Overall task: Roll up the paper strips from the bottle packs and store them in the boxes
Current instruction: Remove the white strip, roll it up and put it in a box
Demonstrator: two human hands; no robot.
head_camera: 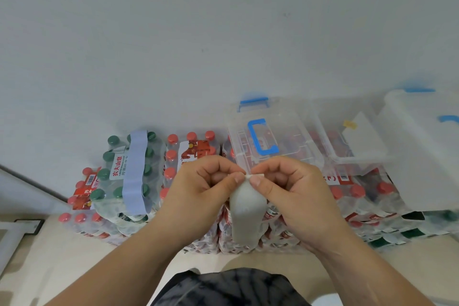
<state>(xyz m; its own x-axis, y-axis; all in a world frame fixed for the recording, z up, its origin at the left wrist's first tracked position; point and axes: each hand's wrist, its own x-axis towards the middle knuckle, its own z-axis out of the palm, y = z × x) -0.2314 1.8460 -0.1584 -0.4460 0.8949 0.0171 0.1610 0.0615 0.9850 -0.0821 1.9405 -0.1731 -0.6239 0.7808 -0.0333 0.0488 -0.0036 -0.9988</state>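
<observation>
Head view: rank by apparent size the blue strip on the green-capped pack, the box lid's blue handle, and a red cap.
1. blue strip
2. blue handle
3. red cap
All three sit at a similar distance from the camera, so the order holds.

The left forearm (pixel 129 256) and right forearm (pixel 367 263), both bare, rise from the lower corners of the view and converge toward its middle. The left grip (pixel 198 189) and right grip (pixel 290 189) sit level with each other, backs turned outward and thumbs facing inward, their fingertips almost meeting. Each pinches the top end of a pale paper strip (pixel 247 208) between thumb and forefinger, and the strip hangs down between the wrists. The remaining fingers of both curl in toward the palms.
</observation>
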